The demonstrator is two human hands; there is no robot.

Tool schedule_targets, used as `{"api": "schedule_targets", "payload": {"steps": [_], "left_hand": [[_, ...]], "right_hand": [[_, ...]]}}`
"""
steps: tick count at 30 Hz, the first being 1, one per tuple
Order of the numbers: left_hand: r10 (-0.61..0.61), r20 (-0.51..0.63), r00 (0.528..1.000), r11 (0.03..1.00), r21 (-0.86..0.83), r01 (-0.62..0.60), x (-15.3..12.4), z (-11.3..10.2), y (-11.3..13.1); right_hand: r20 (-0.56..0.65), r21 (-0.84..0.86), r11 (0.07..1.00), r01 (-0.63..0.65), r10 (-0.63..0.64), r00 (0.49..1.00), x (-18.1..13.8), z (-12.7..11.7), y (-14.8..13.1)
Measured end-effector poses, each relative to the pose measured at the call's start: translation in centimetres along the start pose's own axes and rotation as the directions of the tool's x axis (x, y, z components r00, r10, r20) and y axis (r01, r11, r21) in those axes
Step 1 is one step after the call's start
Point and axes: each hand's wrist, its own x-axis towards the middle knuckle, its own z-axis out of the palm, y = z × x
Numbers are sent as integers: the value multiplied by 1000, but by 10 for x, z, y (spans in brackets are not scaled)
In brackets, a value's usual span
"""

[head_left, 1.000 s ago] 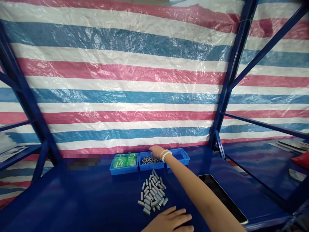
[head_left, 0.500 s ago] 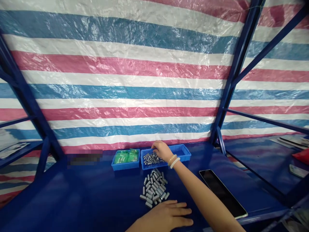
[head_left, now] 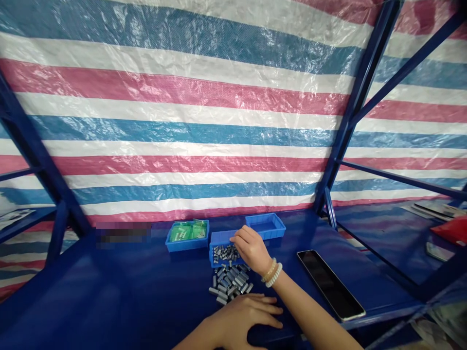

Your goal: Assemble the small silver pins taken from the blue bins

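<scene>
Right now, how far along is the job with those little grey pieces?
Done: some grey pieces sit in a blue tray. In hand: the right hand is at that tray. Left: a bigger loose pile lies on the table, near the left hand.

A plastic tarpaulin (head_left: pixel 182 131) with wide horizontal stripes of pink, white and blue forms the back wall, creased and shiny in even light. Dark blue steel uprights (head_left: pixel 352 116) and diagonal braces frame it on both sides. A blue surface (head_left: pixel 109 287) runs forward from its foot. Past the right upright sits a blue shelf (head_left: pixel 379 243) holding what may be papers (head_left: pixel 434 209), too small to tell.
</scene>
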Motion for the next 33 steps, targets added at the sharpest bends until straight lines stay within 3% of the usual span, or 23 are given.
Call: {"api": "schedule_targets", "payload": {"steps": [8, 15, 33], "left_hand": [[17, -110, 994, 992, -124, -31, 0, 9, -12], [39, -169, 985, 984, -166, -68, 2, 7, -8], [18, -162, 987, 984, -170, -46, 1, 8, -9]], "right_hand": [[-43, -21, 991, 131, -132, 990, -17, 1, -10], [-72, -56, 987, 149, -153, 986, -21, 1, -14], [-224, -62, 982, 177, -186, 957, -26, -4, -15]]}}
